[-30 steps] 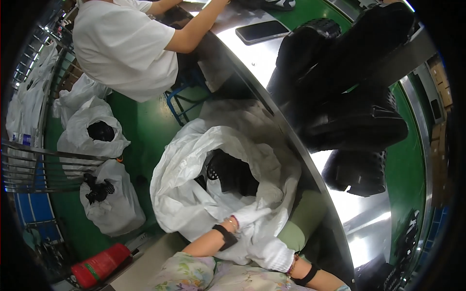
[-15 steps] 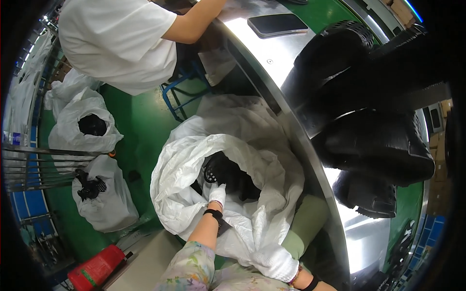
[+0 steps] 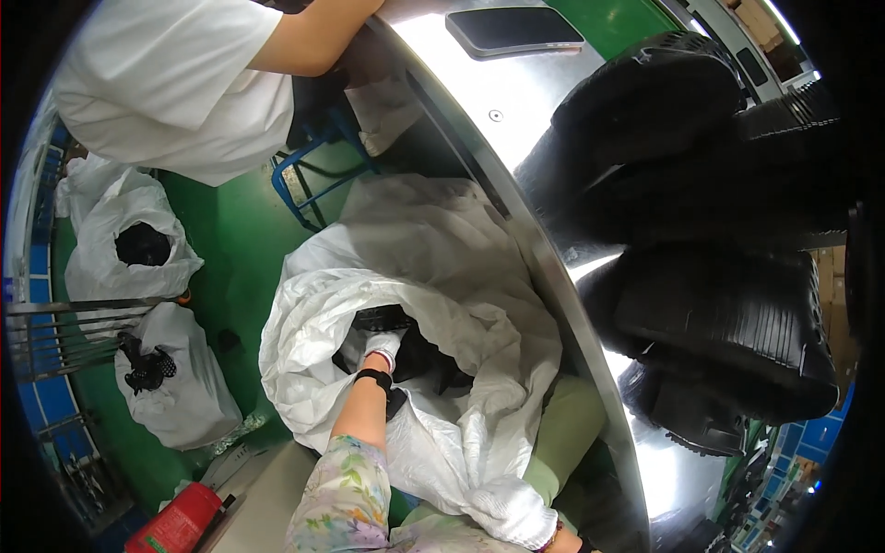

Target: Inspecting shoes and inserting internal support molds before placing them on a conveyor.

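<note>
A big white plastic sack [image 3: 309, 304] stands between my legs, its mouth rolled wide. My gloved left hand [image 3: 383, 347] reaches inside, its fingers closed against a black clog [image 3: 380, 319]; the fingertips are hidden by it. More black pieces [image 3: 429, 364] lie deeper in the sack, too dark to tell apart. At the sack's near right side, my gloved right hand [image 3: 512, 509] is closed on the gathered white plastic, which stretches in folds toward it.
Large black moulded shoes [image 3: 724, 304] are piled on the metal table [image 3: 516, 88] at right, with a phone [image 3: 516, 32] farther back. A person in a white shirt [image 3: 175, 83] sits far left by a blue stool [image 3: 304, 189]. Other white sacks [image 3: 184, 405] and a red extinguisher [image 3: 175, 521] stand left.
My left hand has gone deeper into the sack, and the clog by it has turned, its holes no longer showing. The whole view has shifted; my right hand stays on the plastic.
</note>
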The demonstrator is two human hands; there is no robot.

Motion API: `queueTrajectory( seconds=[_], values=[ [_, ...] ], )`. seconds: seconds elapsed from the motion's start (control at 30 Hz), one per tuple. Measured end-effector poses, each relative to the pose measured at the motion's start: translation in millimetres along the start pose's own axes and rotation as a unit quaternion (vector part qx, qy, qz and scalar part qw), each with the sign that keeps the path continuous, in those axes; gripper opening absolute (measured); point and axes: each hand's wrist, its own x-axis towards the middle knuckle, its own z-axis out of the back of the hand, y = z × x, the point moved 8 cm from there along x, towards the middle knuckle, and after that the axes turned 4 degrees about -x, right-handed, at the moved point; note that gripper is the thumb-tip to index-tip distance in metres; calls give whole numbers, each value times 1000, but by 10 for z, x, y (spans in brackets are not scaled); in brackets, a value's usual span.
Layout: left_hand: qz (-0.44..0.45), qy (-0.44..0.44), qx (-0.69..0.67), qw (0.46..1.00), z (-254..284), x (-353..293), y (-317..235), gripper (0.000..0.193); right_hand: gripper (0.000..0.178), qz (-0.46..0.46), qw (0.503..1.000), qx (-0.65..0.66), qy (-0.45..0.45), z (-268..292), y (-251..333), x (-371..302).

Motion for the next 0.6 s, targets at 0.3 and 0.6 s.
queueTrajectory(
  seconds=[0.3, 0.6],
  values=[
    [115, 54, -150, 980, 916, -729, -566, 67, 12, -54, 998, 6, -18, 353, 63, 188],
    [-43, 80, -73, 993, 816, -926, -896, 106, 15, -54, 998, -39, 0, 250, 24, 152]
  ],
)
